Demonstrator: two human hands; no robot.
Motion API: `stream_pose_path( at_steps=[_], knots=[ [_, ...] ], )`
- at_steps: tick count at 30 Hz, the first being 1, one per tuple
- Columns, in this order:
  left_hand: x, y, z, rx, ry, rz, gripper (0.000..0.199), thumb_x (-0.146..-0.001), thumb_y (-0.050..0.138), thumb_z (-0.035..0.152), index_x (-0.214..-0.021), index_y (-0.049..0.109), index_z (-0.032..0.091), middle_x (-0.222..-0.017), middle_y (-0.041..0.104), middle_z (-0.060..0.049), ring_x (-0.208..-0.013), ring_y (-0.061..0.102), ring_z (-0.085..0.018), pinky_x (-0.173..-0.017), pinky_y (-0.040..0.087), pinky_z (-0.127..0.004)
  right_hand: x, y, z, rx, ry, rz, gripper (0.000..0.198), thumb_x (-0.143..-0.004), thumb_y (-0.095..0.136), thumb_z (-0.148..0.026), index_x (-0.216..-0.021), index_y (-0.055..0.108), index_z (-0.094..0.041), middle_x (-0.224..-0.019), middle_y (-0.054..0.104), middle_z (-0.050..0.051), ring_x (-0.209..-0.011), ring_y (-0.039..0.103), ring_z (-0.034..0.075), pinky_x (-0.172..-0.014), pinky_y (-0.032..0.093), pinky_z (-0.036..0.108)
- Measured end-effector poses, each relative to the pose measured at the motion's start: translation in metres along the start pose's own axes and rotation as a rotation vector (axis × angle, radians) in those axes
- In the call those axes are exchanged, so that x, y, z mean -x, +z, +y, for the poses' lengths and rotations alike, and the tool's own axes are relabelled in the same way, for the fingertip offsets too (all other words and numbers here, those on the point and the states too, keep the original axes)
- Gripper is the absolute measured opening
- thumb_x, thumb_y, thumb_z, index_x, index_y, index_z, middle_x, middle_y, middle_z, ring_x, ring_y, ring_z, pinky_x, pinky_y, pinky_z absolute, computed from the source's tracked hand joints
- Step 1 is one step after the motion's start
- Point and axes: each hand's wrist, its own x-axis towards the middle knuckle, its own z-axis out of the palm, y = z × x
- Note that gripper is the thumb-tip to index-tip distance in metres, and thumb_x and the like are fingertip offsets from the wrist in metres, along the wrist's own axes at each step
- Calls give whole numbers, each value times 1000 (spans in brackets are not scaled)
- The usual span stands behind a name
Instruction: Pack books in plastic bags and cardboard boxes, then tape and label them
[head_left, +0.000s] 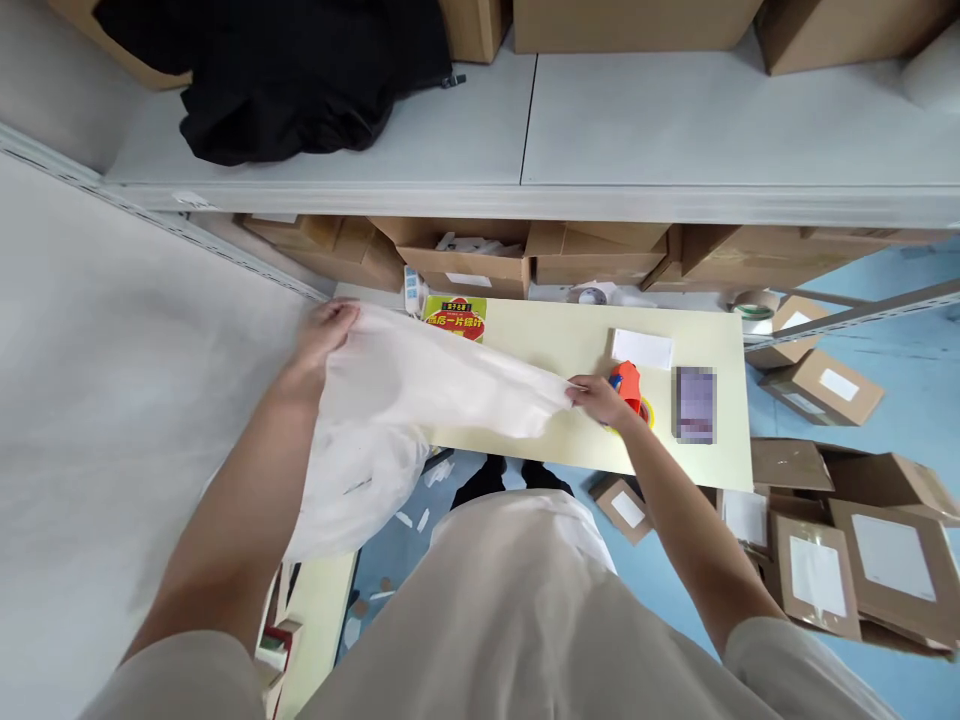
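Observation:
A thin white packing sheet (442, 375) is stretched slantwise over the left half of a pale yellow table (555, 320). My left hand (324, 335) is closed on its upper left corner. At the right end, my right hand (596, 398) pinches the sheet's narrow edge. Below my left hand, a bulky white bundle (367, 490) sits against the sheet; I cannot tell whether the two are joined. A green and red book (455, 316) lies partly under the sheet. Just beyond my right hand is an orange-red tape dispenser (627, 384) with yellow tape.
White labels (643, 349) and a purple, blurred-out item (696, 405) lie on the table's right side. Open cartons (465, 262) line the back under a grey shelf (637, 130) holding black cloth (300, 80). Labelled boxes (817, 575) crowd the floor at right; a wall stands left.

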Motion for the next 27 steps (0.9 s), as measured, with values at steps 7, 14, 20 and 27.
stream_pose_path(
  at_steps=[7, 14, 20, 27],
  knots=[
    [-2, 41, -105, -346, -8, -183, 11, -71, 60, 28, -72, 52, 20, -63, 56, 1, -66, 54, -16, -66, 43, -26, 27, 12, 16, 312, 118, 552, 36, -82, 44, -26, -113, 59, -17, -114, 59, 16, -106, 57, 30, -93, 44, 50],
    [-1, 60, -145, -586, 221, -255, 60, -78, 55, 33, -132, 41, 10, -126, 54, -20, -120, 50, -30, -100, 39, -41, 57, 73, -11, 571, -191, 787, 55, -90, 37, -27, -143, 31, -16, -141, 35, 20, -137, 28, 31, -108, 29, 53],
    [54, 105, -147, -869, 468, -599, 72, -83, 52, 46, -145, 32, 16, -156, 17, -18, -144, 9, -36, -112, 13, -56, 22, 121, 20, 679, -88, 255, 70, -87, 50, -44, -146, 27, -13, -152, 24, 22, -143, 17, 36, -110, 23, 58],
    [116, 130, -184, -965, 151, -817, 95, -76, 50, 64, -151, 13, 19, -157, 10, -20, -143, 6, -40, -106, 20, -64, 6, 105, 65, 772, -19, 146, 81, -82, 56, -53, -148, 24, -19, -158, 8, 17, -145, 4, 37, -110, 8, 64]
  ],
)
